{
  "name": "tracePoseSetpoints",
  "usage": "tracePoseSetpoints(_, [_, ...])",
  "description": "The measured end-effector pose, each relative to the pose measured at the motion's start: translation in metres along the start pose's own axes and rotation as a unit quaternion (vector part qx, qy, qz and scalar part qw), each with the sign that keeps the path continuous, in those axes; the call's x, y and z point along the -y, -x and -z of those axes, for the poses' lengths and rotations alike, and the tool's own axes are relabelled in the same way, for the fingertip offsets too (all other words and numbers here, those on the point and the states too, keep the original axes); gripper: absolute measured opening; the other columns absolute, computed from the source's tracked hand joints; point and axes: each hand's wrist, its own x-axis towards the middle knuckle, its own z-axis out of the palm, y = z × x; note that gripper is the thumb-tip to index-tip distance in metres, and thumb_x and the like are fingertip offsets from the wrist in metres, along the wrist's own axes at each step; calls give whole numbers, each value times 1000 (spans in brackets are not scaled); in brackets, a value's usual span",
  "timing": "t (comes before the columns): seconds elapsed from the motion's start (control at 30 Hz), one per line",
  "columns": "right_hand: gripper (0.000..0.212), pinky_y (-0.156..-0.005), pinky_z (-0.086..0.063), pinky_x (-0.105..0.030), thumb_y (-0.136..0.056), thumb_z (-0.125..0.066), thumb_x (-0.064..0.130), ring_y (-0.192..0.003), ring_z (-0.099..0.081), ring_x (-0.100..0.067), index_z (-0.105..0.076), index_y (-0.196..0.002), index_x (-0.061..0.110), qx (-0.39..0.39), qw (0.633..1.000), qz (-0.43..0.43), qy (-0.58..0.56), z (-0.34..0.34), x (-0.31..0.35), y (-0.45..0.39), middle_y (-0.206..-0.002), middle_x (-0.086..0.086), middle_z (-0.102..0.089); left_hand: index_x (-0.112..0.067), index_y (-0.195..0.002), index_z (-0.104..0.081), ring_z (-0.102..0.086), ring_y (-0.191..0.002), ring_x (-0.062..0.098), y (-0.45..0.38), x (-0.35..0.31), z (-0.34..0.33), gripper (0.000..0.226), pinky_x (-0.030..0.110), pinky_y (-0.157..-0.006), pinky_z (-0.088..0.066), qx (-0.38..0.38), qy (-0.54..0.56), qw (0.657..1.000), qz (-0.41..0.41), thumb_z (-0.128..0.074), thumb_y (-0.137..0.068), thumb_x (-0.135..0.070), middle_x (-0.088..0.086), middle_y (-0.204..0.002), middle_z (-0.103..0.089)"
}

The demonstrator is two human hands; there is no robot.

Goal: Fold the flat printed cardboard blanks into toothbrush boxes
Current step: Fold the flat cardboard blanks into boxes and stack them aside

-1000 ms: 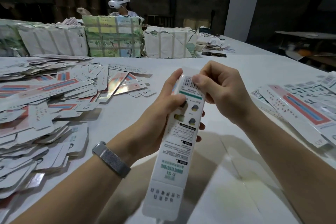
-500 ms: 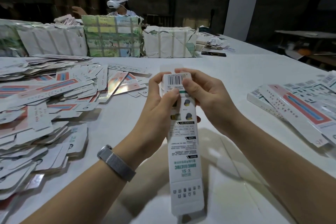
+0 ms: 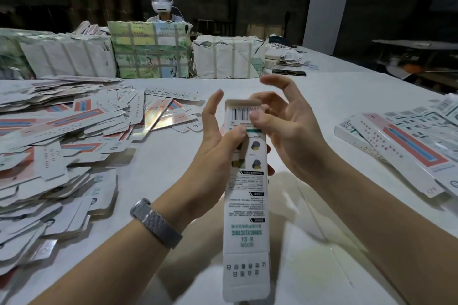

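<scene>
Far-end closure in hand on one toothbrush box (image 3: pixel 245 195), held upright above the white table (image 3: pixel 347 96).

The left hand (image 3: pixel 218 146) grips the box at its upper part, thumb on the printed face, fingers behind. The right hand (image 3: pixel 280 126) presses its thumb on the barcode panel, its other fingers spread and lifted. The far-end flap (image 3: pixel 244 102) appears folded over; full seating cannot be confirmed. The near end looks open. Judged next: tuck the far flap, then turn to the near end. Flat blanks (image 3: pixel 57 146) lie left; finished boxes (image 3: pixel 396 146) lie right.
</scene>
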Motion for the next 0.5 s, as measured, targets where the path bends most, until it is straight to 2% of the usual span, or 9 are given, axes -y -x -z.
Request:
tracePoseSetpoints(0.07, [29,-71,-40,-60,-79,-65,6,-83,-59,-28,-63,-105,20,-1,1000,-4,10,0,2,0,-89,1,-63,-70,-127,-29,-70,-74,38,1,0,0,54,43,-62,-58,5,7,1000,8,-48,-97,-30,19,-91,-71])
tracePoseSetpoints(0.13, [8,-70,-43,-59,-84,-64,14,-79,-59,-30,-69,-86,21,7,999,-11,32,1,4,0,-81,1,-66,-67,-130,-28,-70,-73,38,2,0,-1,51,42,-61,-57,12,0,1000,13,-47,-100,-30,20,-91,-70])
tracePoseSetpoints(0.2, [17,-64,-48,-48,-88,-62,26,-73,-61,-28,-66,-73,21,6,998,-33,50,1,7,-2,-73,0,-66,-65,-131,-29,-70,-72,36,3,1,-3,48,40,-59,-58,19,-7,1000,18,-44,-104,-27,18,-91,-71])
tracePoseSetpoints(0.3, [13,-54,-48,-30,-84,-63,27,-66,-63,-21,-69,-73,23,7,995,-63,79,2,9,-4,-74,-2,-67,-63,-132,-29,-70,-68,36,3,2,-4,50,39,-56,-57,20,-19,999,23,-41,-106,-22,15,-87,-71])
tracePoseSetpoints(0.43, [9,-58,-48,-35,-79,-65,21,-69,-63,-28,-74,-79,19,20,992,-79,98,4,7,-5,-79,-14,-70,-65,-130,-29,-69,-66,35,3,0,-3,52,38,-55,-56,23,-26,999,28,-41,-103,-23,15,-83,-71])
tracePoseSetpoints(0.5, [8,-52,-46,-32,-77,-67,19,-68,-59,-34,-75,-75,19,3,994,-62,91,3,7,-5,-80,-22,-69,-65,-129,-30,-69,-64,33,2,-2,-2,55,39,-54,-55,29,-15,999,31,-44,-96,-24,17,-83,-70])
